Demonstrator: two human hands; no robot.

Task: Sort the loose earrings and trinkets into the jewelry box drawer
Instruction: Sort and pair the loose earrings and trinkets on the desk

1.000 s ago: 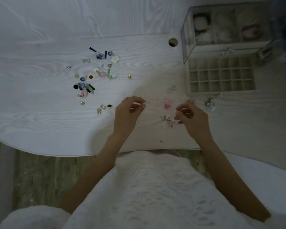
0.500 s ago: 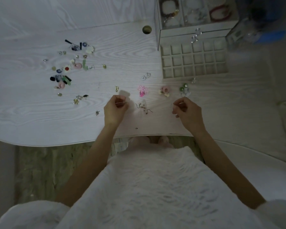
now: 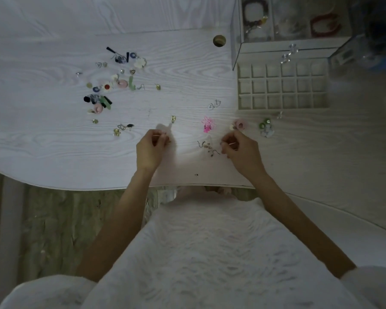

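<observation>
My left hand [image 3: 151, 148] hovers over the white table near its front edge, fingertips pinching a tiny pale earring piece. My right hand [image 3: 241, 148] pinches another thin small piece. Between them lie two hook earrings [image 3: 207, 148]. Just beyond are a gold charm [image 3: 173, 118], a pink earring [image 3: 207, 124], a pink ring-shaped trinket [image 3: 240, 124] and a green cluster [image 3: 265, 128]. The pulled-out drawer [image 3: 283, 108] with its grid of compartments sits at the right, its visible cells bare. A heap of several loose trinkets [image 3: 112, 85] lies at the far left.
The clear jewelry box [image 3: 236, 41] stands behind the drawer with bracelets inside. A round cable hole [image 3: 219, 40] is in the table beside it. Silver heart earrings [image 3: 214, 105] lie left of the drawer. A blurred blue object [image 3: 379, 41] is at the top right.
The view has shifted, so the table and box sit lower and further left. Both hands have drawn back a little toward me, and the gold charm now shows beyond my left fingertips.
</observation>
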